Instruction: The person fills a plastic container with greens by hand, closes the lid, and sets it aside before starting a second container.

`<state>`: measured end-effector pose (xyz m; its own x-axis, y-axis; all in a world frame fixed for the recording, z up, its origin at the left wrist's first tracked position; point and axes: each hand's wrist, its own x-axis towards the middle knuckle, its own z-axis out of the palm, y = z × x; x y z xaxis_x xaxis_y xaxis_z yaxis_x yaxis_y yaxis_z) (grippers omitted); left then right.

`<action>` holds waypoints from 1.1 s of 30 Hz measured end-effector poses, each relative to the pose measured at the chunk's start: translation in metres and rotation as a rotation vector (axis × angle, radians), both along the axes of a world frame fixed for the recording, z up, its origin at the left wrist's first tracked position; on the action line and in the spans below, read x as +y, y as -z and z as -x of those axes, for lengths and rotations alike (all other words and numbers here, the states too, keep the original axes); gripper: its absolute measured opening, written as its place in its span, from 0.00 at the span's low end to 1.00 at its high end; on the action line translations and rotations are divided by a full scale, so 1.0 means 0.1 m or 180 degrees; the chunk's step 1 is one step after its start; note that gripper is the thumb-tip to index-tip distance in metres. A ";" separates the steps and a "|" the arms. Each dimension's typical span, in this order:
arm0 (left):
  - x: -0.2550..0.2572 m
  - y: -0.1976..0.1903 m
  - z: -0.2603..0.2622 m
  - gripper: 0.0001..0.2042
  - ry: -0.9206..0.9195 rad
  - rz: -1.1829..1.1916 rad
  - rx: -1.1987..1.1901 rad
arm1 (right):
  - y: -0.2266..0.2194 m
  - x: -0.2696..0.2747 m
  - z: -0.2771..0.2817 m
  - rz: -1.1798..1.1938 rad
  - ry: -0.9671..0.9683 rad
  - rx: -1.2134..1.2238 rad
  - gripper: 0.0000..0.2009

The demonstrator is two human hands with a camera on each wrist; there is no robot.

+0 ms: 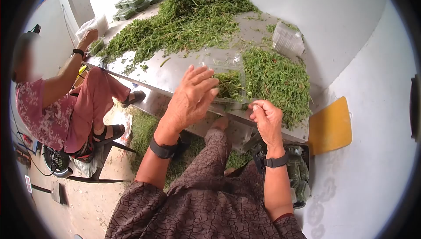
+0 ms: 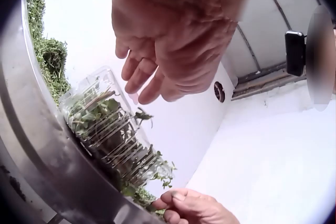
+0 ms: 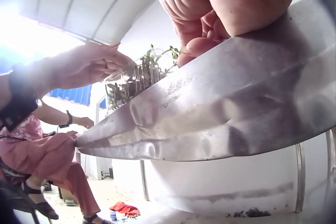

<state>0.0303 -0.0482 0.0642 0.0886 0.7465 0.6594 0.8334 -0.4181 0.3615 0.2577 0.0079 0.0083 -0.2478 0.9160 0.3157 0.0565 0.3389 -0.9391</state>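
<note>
A clear plastic box (image 1: 242, 79) filled with leafy green sprigs (image 2: 107, 116) lies at the near edge of the metal table, some stems poking past its rim. Over its left end hovers my left hand (image 1: 195, 92), fingers extended and holding nothing. My right hand (image 1: 268, 118) is at the box's near right corner, thumb and forefinger pinching a thin green sprig (image 3: 176, 52). Its other fingers are curled in. Right beside the box spreads a pile of loose greens (image 1: 278, 85).
A larger heap of greens (image 1: 184, 24) covers the table's far side, with packed boxes (image 1: 133, 4) behind it. Stacked clear lids or boxes (image 1: 287, 39) stand at the right. Another person (image 1: 57, 103) sits at left. Below the table edge is a crate of filled boxes (image 1: 299, 173).
</note>
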 end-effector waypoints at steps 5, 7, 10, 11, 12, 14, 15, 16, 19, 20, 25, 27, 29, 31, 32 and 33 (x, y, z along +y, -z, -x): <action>0.09 -0.02 0.06 0.07 -0.0250 -0.0364 -0.0044 | -0.01 -0.01 0.00 -0.0067 -0.0016 -0.0019 0.06; 0.08 0.00 0.03 0.06 -0.0277 -0.0286 0.0162 | -0.01 -0.01 0.00 -0.0063 0.0005 0.0004 0.06; 0.11 0.07 0.00 0.07 -0.0229 -0.0079 0.0231 | -0.01 -0.02 0.00 -0.0030 0.0006 -0.0003 0.06; 0.10 0.09 -0.02 0.08 -0.0215 0.0113 0.0315 | -0.01 -0.02 0.00 -0.0064 -0.0021 -0.0007 0.06; 0.10 0.10 -0.03 0.08 -0.0198 0.0170 0.0377 | -0.01 -0.02 0.00 -0.0104 -0.0047 -0.0013 0.06; 0.11 0.07 -0.05 0.09 -0.0214 0.0026 0.0306 | 0.00 -0.01 0.00 -0.0121 -0.0027 -0.0018 0.06; 0.11 0.05 -0.07 0.09 -0.0237 -0.0102 0.0239 | 0.01 -0.01 0.00 -0.0124 -0.0016 -0.0019 0.06; 0.12 0.01 -0.09 0.09 -0.0231 -0.0106 0.0239 | 0.01 -0.01 0.00 -0.0127 -0.0009 -0.0019 0.06; 0.17 -0.07 -0.17 0.11 -0.0178 -0.0170 0.0224 | 0.02 -0.01 -0.01 -0.0117 -0.0034 -0.0114 0.06; 0.20 -0.05 -0.19 0.11 -0.0133 -0.0129 0.0279 | 0.02 -0.01 -0.01 -0.0103 -0.0012 -0.0099 0.06; 0.29 0.05 -0.22 0.12 0.0029 0.0223 0.0500 | 0.02 -0.01 -0.01 -0.0162 0.0003 -0.0077 0.06; 0.30 0.06 -0.25 0.13 0.0090 0.0368 0.0649 | 0.02 0.00 0.00 -0.0086 -0.0006 -0.0051 0.06; 0.30 0.04 -0.22 0.14 0.0113 0.0392 0.0600 | 0.02 -0.01 0.00 -0.0084 -0.0004 -0.0061 0.06; 0.28 0.02 -0.22 0.14 0.0157 0.0416 0.0560 | 0.02 -0.01 -0.01 -0.0079 0.0018 -0.0065 0.06; 0.25 0.00 -0.23 0.14 0.0133 0.0194 0.0489 | 0.03 0.00 0.00 -0.0132 0.0008 -0.0035 0.06; 0.23 -0.02 -0.24 0.14 0.0107 -0.0024 0.0416 | 0.04 0.00 0.00 -0.0180 -0.0002 -0.0006 0.06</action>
<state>0.0540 -0.0250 0.0659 0.1991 0.7368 0.6461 0.8586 -0.4490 0.2475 0.2574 0.0084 0.0040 -0.2491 0.8964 0.3666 0.0580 0.3916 -0.9183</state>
